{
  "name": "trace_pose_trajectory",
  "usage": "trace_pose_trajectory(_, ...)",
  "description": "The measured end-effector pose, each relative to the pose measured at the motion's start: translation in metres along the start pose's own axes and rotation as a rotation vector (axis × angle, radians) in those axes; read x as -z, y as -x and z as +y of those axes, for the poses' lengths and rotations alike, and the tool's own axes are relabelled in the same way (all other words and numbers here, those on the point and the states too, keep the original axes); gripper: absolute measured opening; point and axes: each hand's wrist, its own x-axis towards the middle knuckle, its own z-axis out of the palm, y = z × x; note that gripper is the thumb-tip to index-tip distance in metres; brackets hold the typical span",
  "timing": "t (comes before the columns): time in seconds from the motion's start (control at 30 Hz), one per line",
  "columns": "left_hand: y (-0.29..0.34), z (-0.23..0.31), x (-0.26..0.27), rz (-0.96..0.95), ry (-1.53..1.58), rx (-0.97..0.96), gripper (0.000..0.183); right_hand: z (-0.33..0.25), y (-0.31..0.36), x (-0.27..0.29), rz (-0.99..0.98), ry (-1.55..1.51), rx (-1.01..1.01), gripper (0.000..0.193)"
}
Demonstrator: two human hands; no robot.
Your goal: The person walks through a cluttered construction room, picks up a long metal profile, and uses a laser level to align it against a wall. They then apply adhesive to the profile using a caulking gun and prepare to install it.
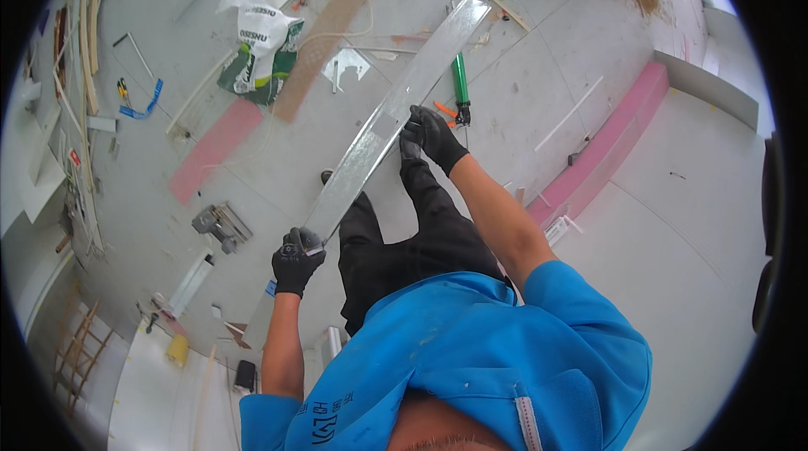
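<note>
A long, narrow panel (358, 167) with a shiny, silvery-grey face slants from lower left to upper right in front of my legs. My left hand (298, 262), in a black glove, is closed on its near end. My right hand (434, 138), also gloved in black, grips its right edge around the middle, with the fingertips at the rim. Beyond the right hand, partly behind the panel, lies a green caulking gun (459, 85) with orange handle parts. My dark shoes and trousers show below the panel.
On the floor lie a white and green sack (263, 49), a brown board (341, 26), a pink strip (217, 148) and a grey metal tool (222, 226). Long thin strips (87, 39) pile up at the left. A pink-sided raised platform (602, 144) stands at the right.
</note>
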Motion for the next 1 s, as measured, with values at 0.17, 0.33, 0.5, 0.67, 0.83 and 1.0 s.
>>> trace_pose_trajectory(0.17, -0.016, 0.002, -0.044, 0.095, 0.035, 0.057, 0.034, 0.008, -0.027, 0.011, 0.145, 0.001, -0.051, 0.015)
trace_pose_trajectory(0.33, -0.032, -0.011, -0.061, 0.124, 0.06, 0.046, 0.035, 0.03, -0.046, 0.029, 0.153, -0.006, -0.088, 0.017)
trace_pose_trajectory(0.5, -0.033, -0.018, -0.063, 0.125, 0.063, 0.079, 0.035, 0.034, -0.048, 0.023, 0.235, 0.014, -0.138, 0.021)
trace_pose_trajectory(0.67, -0.024, -0.029, -0.069, 0.281, 0.095, -0.027, 0.039, 0.033, -0.032, 0.011, 0.088, 0.5, 0.164, 0.037)
trace_pose_trajectory(0.83, -0.025, -0.034, -0.1, 0.292, 0.129, 0.045, 0.063, 0.024, -0.027, 0.018, 0.001, 0.609, 0.428, 0.035)
trace_pose_trajectory(1.0, -0.044, -0.014, -0.058, 0.225, 0.316, 0.067, 0.083, -0.061, -0.009, -0.14, 0.01, 0.49, 0.518, 0.027)
